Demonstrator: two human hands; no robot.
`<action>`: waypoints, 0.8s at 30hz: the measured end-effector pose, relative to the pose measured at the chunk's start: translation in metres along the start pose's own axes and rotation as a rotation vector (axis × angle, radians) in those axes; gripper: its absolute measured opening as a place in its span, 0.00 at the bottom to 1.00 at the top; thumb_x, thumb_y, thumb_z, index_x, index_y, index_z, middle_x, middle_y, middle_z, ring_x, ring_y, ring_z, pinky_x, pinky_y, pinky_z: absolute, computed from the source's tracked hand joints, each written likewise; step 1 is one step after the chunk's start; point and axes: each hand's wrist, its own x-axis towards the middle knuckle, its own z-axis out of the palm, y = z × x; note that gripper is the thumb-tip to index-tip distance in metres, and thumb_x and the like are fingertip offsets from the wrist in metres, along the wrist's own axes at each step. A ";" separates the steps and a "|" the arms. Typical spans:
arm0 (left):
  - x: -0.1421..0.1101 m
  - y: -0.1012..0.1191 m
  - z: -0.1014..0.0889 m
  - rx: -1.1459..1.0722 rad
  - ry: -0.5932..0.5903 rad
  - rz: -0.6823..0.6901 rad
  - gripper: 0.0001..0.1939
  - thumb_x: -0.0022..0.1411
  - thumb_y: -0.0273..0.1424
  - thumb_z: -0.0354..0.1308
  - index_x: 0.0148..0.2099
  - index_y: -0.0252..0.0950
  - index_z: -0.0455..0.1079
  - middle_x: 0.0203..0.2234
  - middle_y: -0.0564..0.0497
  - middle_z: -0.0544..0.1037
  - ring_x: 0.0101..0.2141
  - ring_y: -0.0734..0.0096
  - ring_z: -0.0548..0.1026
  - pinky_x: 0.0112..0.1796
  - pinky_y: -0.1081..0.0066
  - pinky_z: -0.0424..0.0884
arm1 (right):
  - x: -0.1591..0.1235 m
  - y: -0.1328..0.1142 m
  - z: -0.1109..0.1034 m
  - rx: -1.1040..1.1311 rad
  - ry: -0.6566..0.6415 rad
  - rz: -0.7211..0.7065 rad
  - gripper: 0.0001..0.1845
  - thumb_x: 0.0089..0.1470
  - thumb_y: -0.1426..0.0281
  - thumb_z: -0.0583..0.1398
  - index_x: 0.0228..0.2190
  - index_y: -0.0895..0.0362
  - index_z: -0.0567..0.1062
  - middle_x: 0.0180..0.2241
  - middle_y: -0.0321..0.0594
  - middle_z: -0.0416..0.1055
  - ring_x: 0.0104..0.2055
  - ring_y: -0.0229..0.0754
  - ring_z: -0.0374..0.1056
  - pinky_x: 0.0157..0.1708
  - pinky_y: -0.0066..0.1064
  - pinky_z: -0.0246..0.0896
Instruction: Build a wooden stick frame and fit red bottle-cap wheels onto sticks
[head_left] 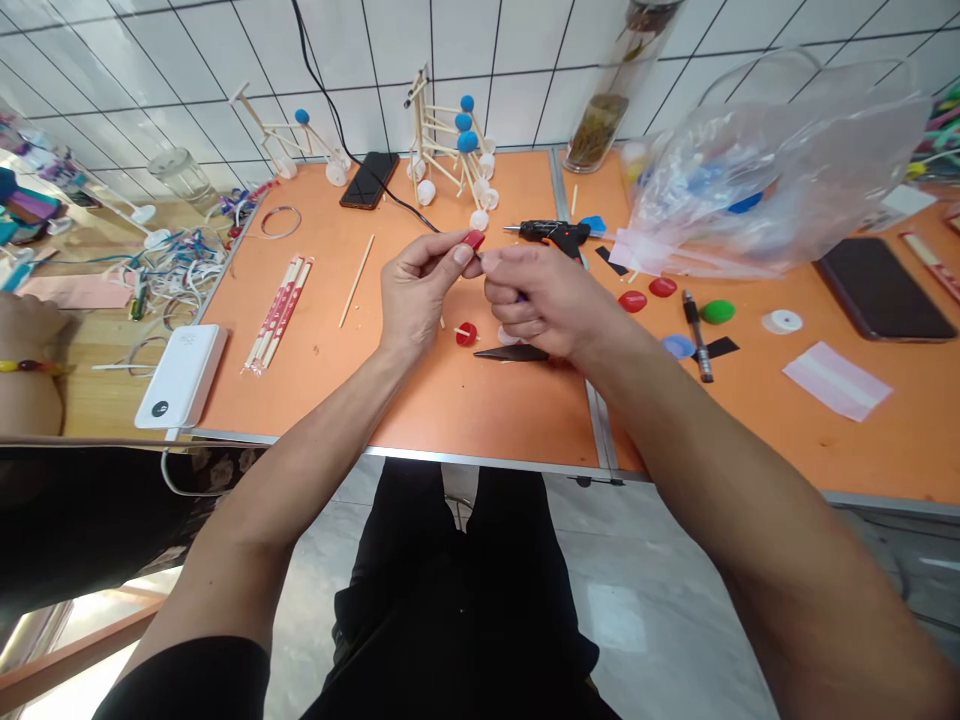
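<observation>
The left hand pinches a small red cap at its fingertips, pointing up and right, just beside the curled right hand, whose grip on a purple bit I can't make out.

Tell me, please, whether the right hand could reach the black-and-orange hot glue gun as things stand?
Probably yes: the right hand sits just below the black-and-orange hot glue gun, nothing between them.

Wrapped chopsticks left, glue gun right
</observation>
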 end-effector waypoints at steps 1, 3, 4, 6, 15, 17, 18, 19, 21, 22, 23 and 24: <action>0.001 0.000 0.001 0.002 -0.009 0.003 0.07 0.70 0.38 0.83 0.45 0.47 0.90 0.40 0.51 0.92 0.50 0.60 0.91 0.58 0.55 0.87 | 0.002 0.001 -0.005 0.214 -0.125 0.060 0.11 0.79 0.59 0.60 0.45 0.52 0.76 0.28 0.28 0.59 0.22 0.34 0.42 0.22 0.28 0.42; 0.002 0.000 0.001 0.015 -0.024 0.020 0.09 0.70 0.41 0.83 0.47 0.47 0.90 0.41 0.51 0.92 0.49 0.59 0.91 0.58 0.53 0.88 | 0.004 0.004 -0.008 0.393 -0.135 0.056 0.11 0.75 0.58 0.65 0.43 0.51 0.74 0.28 0.25 0.55 0.22 0.32 0.38 0.21 0.27 0.36; 0.002 -0.001 0.001 0.027 -0.028 0.037 0.10 0.69 0.43 0.83 0.47 0.47 0.90 0.42 0.51 0.92 0.49 0.58 0.92 0.58 0.53 0.88 | 0.005 0.006 -0.006 0.367 -0.080 0.022 0.13 0.76 0.56 0.66 0.42 0.50 0.73 0.28 0.26 0.56 0.22 0.32 0.40 0.21 0.27 0.37; 0.002 -0.002 0.000 0.058 -0.034 0.080 0.12 0.68 0.45 0.84 0.47 0.47 0.90 0.44 0.51 0.93 0.49 0.57 0.92 0.58 0.51 0.89 | 0.005 0.010 0.001 0.130 0.092 -0.084 0.15 0.78 0.54 0.64 0.42 0.50 0.74 0.30 0.31 0.64 0.25 0.36 0.53 0.24 0.28 0.47; 0.000 -0.003 -0.004 0.064 -0.013 0.035 0.09 0.70 0.41 0.83 0.46 0.45 0.90 0.42 0.49 0.93 0.45 0.62 0.91 0.52 0.58 0.89 | -0.008 -0.004 0.025 -1.160 0.290 -0.083 0.26 0.86 0.69 0.46 0.67 0.63 0.78 0.61 0.62 0.83 0.56 0.61 0.80 0.47 0.43 0.66; 0.001 -0.004 -0.003 0.019 -0.015 0.028 0.07 0.69 0.38 0.83 0.46 0.46 0.91 0.45 0.48 0.94 0.48 0.60 0.92 0.55 0.56 0.89 | -0.008 -0.005 0.025 -1.122 0.313 -0.092 0.24 0.85 0.69 0.48 0.65 0.61 0.79 0.59 0.61 0.83 0.53 0.59 0.80 0.46 0.42 0.66; 0.000 -0.003 -0.002 0.008 -0.011 0.024 0.07 0.68 0.37 0.84 0.46 0.46 0.91 0.46 0.48 0.94 0.49 0.59 0.92 0.56 0.54 0.89 | -0.008 -0.004 0.024 -1.024 0.328 -0.104 0.21 0.85 0.69 0.50 0.61 0.59 0.80 0.56 0.58 0.84 0.50 0.57 0.79 0.45 0.41 0.66; 0.000 -0.003 -0.002 0.007 -0.007 0.020 0.07 0.67 0.36 0.85 0.45 0.46 0.91 0.46 0.48 0.94 0.51 0.57 0.92 0.57 0.53 0.89 | -0.007 -0.004 0.020 -0.866 0.328 -0.118 0.17 0.84 0.68 0.52 0.58 0.57 0.81 0.50 0.54 0.83 0.46 0.53 0.77 0.42 0.39 0.65; -0.001 0.000 -0.003 0.027 -0.006 0.024 0.07 0.66 0.36 0.85 0.44 0.47 0.92 0.46 0.49 0.94 0.53 0.55 0.92 0.58 0.51 0.89 | -0.004 -0.004 0.010 -0.417 0.236 -0.108 0.12 0.82 0.65 0.56 0.49 0.54 0.79 0.37 0.42 0.75 0.33 0.44 0.67 0.33 0.33 0.59; -0.002 0.002 -0.003 0.041 -0.014 0.037 0.07 0.66 0.37 0.85 0.44 0.48 0.92 0.46 0.50 0.94 0.54 0.55 0.92 0.59 0.51 0.89 | -0.003 -0.005 0.002 -0.168 0.134 -0.072 0.11 0.81 0.63 0.57 0.45 0.52 0.77 0.31 0.35 0.68 0.27 0.40 0.57 0.28 0.31 0.52; -0.002 0.004 -0.004 0.052 -0.027 0.057 0.07 0.66 0.38 0.85 0.45 0.49 0.92 0.46 0.52 0.94 0.55 0.55 0.92 0.60 0.50 0.89 | -0.002 -0.006 -0.005 0.057 0.007 -0.014 0.11 0.81 0.62 0.58 0.44 0.52 0.75 0.28 0.30 0.60 0.24 0.37 0.47 0.24 0.29 0.45; -0.002 0.006 -0.005 0.056 -0.040 0.081 0.07 0.67 0.38 0.85 0.46 0.50 0.92 0.47 0.53 0.94 0.56 0.55 0.92 0.61 0.50 0.89 | -0.002 -0.007 -0.011 0.231 -0.115 0.046 0.11 0.80 0.61 0.57 0.43 0.51 0.74 0.27 0.26 0.53 0.23 0.36 0.38 0.22 0.28 0.38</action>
